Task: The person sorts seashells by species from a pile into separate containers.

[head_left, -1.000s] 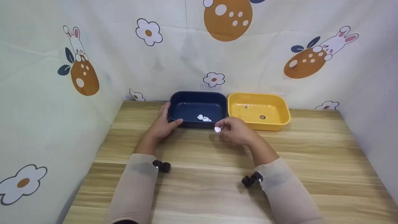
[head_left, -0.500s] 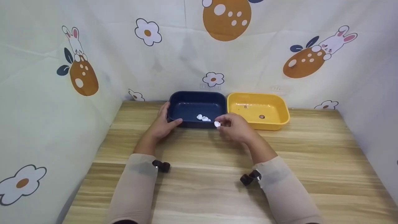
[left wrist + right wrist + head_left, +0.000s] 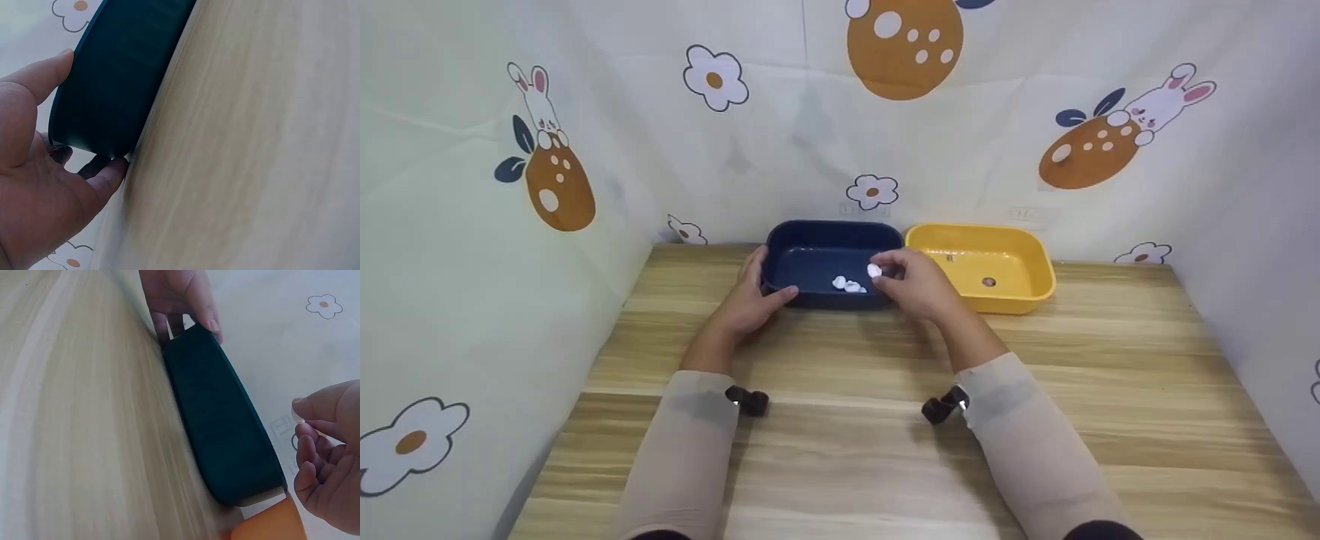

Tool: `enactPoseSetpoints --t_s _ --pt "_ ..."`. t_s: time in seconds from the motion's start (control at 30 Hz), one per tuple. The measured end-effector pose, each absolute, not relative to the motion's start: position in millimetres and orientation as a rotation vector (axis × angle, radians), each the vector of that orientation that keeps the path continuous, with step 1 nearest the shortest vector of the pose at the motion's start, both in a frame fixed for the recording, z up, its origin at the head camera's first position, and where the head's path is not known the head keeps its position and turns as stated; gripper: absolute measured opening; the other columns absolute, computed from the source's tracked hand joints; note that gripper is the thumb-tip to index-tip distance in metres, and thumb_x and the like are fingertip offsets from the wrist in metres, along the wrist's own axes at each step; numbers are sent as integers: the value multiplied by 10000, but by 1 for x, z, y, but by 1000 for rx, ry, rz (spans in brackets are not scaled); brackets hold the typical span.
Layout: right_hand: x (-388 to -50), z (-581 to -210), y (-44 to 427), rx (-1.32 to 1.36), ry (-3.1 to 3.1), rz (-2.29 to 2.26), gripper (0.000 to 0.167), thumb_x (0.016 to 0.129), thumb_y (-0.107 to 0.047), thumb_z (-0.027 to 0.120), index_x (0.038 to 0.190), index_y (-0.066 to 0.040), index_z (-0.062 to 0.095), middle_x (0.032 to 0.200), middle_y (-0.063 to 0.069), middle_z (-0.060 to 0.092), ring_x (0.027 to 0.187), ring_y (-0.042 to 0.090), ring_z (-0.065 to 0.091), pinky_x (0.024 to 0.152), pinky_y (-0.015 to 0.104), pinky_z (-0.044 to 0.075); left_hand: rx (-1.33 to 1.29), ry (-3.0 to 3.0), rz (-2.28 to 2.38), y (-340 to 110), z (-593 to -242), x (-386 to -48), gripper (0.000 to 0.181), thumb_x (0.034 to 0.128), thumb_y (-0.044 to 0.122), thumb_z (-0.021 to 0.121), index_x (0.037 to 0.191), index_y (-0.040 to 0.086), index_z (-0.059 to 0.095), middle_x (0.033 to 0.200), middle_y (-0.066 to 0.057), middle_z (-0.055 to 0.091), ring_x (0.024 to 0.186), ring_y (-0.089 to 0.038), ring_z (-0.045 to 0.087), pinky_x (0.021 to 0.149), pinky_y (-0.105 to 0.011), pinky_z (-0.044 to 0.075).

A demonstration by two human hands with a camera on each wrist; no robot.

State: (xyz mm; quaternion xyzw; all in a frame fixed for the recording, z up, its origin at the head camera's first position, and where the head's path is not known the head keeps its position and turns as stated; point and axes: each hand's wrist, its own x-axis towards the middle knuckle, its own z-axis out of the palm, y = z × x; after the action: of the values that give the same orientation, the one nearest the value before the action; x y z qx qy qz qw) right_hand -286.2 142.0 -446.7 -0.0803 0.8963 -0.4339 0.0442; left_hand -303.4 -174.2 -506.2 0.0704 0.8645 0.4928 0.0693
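My right hand [image 3: 919, 283] pinches a small white rounded piece [image 3: 874, 270] between thumb and fingertips, over the right end of a dark blue tub [image 3: 832, 301]. In the right wrist view the same white piece [image 3: 297, 417] is mostly covered by the fingers. Several similar white pieces [image 3: 851, 286] lie together inside the tub near its front wall; their exact kind is too small to tell. My left hand [image 3: 746, 304] holds the tub's left end, thumb on the front rim. The left wrist view has its fingers [image 3: 109, 177] against the tub's end, low near the tabletop.
A yellow tub [image 3: 1012, 304] stands right beside the blue one, with a dark round spot on its floor. Both are at the back of the wooden table [image 3: 840, 450], close to the patterned cloth wall [image 3: 780, 150].
My right hand has risen from in front of the blue tub and moved slightly left and inward over it, still pinching the white piece. The left hand stays on the tub.
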Motion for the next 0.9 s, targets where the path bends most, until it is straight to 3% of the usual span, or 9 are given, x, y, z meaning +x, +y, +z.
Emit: enactPoseSetpoints --t_s 0.47,0.9 --pt "-317 -445 142 -176 2668 -1455 356 1007 -164 736 1356 -102 709 1234 89 667 1161 249 595 1080 393 536 197 2613 1487 -174 -510 -305 1035 1000 403 747 1739 171 61 1826 -86 17 1697 -337 41 1380 -553 84" --pt "-297 -450 157 -246 2745 -1393 324 1012 -251 744 1317 -141 744 1192 83 713 1070 261 610 972 391 524 246 2624 1495 -173 -513 -304 1059 985 446 758 1736 149 73 1822 -92 36 1695 -322 63 1383 -525 100"
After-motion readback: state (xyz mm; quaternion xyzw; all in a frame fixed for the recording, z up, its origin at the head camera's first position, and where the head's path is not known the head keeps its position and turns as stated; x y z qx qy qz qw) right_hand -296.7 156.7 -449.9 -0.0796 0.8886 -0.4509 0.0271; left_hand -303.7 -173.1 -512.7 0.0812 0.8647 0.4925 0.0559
